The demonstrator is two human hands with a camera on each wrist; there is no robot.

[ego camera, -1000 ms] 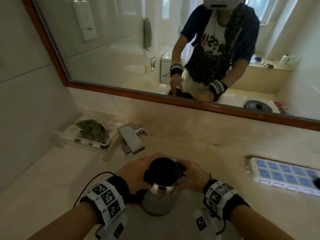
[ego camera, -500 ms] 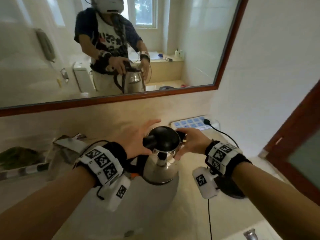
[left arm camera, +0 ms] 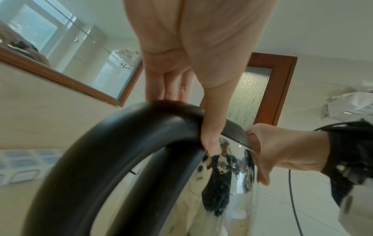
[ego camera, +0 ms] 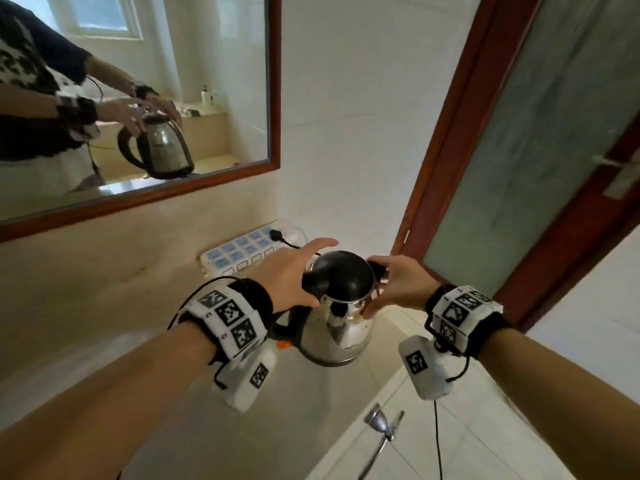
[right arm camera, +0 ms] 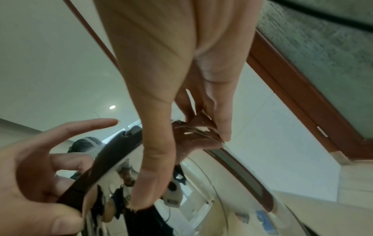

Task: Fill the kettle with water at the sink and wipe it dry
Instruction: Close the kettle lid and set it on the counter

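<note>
While gripping kettle (ego camera: 337,320): both hands.

My right hand (right arm camera: 171,95) pinches the shiny kettle (right arm camera: 212,183) at its rim, my left hand (right arm camera: 40,175) gripping its left side.

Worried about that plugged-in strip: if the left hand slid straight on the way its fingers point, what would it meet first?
Probably the power strip. The left hand, holding the kettle at its lid, points over it towards the wall; depth is unclear.
</note>
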